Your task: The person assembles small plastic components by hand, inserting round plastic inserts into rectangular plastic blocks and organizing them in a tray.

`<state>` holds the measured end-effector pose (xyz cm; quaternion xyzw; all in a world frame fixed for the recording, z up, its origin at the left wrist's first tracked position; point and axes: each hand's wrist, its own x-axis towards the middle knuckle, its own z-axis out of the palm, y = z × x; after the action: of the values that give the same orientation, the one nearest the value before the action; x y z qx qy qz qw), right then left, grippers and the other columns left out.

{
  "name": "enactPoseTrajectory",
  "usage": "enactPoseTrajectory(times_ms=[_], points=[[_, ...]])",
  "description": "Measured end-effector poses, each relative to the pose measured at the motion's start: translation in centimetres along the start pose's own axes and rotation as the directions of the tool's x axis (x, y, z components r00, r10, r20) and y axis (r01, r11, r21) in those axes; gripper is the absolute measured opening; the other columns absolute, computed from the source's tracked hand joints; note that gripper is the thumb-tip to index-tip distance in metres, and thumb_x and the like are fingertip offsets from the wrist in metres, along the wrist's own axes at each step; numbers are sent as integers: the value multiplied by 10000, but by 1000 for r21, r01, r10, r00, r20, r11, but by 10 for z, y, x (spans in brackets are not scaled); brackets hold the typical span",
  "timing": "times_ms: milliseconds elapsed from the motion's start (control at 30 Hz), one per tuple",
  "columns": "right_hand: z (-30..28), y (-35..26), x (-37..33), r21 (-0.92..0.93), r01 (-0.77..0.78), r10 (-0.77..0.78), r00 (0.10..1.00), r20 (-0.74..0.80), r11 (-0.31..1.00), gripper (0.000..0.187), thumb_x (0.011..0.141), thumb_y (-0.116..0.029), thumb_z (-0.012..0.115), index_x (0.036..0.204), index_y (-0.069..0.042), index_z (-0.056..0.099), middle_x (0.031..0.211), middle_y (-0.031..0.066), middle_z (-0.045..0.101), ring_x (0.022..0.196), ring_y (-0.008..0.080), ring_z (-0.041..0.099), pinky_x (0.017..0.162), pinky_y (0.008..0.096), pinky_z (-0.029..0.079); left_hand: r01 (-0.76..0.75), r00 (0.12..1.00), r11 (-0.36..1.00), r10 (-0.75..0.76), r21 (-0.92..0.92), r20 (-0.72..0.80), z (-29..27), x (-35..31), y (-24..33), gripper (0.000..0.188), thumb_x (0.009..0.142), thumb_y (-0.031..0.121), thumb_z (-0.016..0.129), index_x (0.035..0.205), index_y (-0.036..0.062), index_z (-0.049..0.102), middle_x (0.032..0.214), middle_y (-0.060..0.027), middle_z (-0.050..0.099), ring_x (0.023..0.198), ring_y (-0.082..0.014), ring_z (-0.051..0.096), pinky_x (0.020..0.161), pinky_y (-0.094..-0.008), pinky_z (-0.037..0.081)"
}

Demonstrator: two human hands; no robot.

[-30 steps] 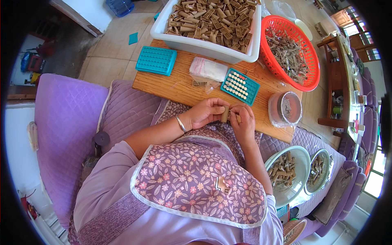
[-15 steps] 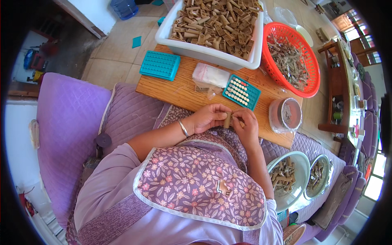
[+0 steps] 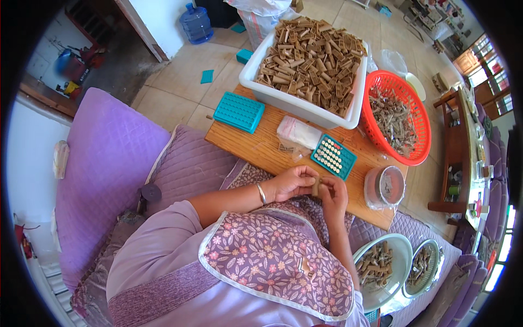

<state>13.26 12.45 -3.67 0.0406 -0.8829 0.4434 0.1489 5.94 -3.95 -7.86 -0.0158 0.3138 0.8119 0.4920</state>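
My left hand (image 3: 296, 184), with a silver bangle at the wrist, pinches a small brown tube-shaped piece (image 3: 316, 188) from the left. On the right side of the same piece, the fingers of my right hand (image 3: 334, 195) are closed against it. Both hands meet above my lap, at the near edge of the wooden table (image 3: 250, 147). Just beyond them lies a teal tray (image 3: 348, 162) with rows of small round white pieces and a few red ones. Fingers partly hide the brown piece, so its ends are hard to make out.
A white tub (image 3: 261, 90) heaped with similar brown pieces stands at the back. Beside it are a red basket (image 3: 427, 136) of dry scraps and a plastic-wrapped round container (image 3: 373, 191). Teal trays (image 3: 238, 111) and a white packet (image 3: 297, 131) lie leftward. Two bowls (image 3: 400, 256) sit at right.
The view has shifted, so the table and tub appear lower and farther right. Both hands stay together on the brown piece, with small finger movements.
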Motion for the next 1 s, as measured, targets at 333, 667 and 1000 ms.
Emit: enactPoseTrajectory(times_ms=[333, 667, 1000], points=[[-69, -27, -56, 332, -553, 615, 781, -113, 764, 182, 852, 7, 595, 1029, -6, 556, 772, 19, 554, 598, 73, 489, 535, 211, 414, -351, 934, 555, 153, 754, 323, 67, -1, 24, 284, 854, 70, 647, 1114, 38, 535, 1039, -59, 566, 980, -134, 560, 877, -292, 479], [-215, 6, -201, -458, -771, 450, 632, -631, 442, 139, 857, -106, 579, 917, 15, 546, 842, 181, 590, 769, 363, 559, 699, 459, 426, -152, 617, -681, 501, 716, 607, 61, 89, 198, 107, 784, 81, 595, 866, 113, 656, 873, -84, 597, 868, -291, 590, 738, -412, 480], [-213, 1, -190, -543, -780, 388, 626, -676, 312, 298, 791, -125, 679, 1044, -12, 569, 1034, 179, 595, 1012, 376, 550, 865, 464, 427, -121, 755, -869, 233, 479, 613, 39, 125, 227, 69, 786, 87, 538, 775, 83, 606, 839, -80, 548, 891, -264, 549, 761, -374, 476]])
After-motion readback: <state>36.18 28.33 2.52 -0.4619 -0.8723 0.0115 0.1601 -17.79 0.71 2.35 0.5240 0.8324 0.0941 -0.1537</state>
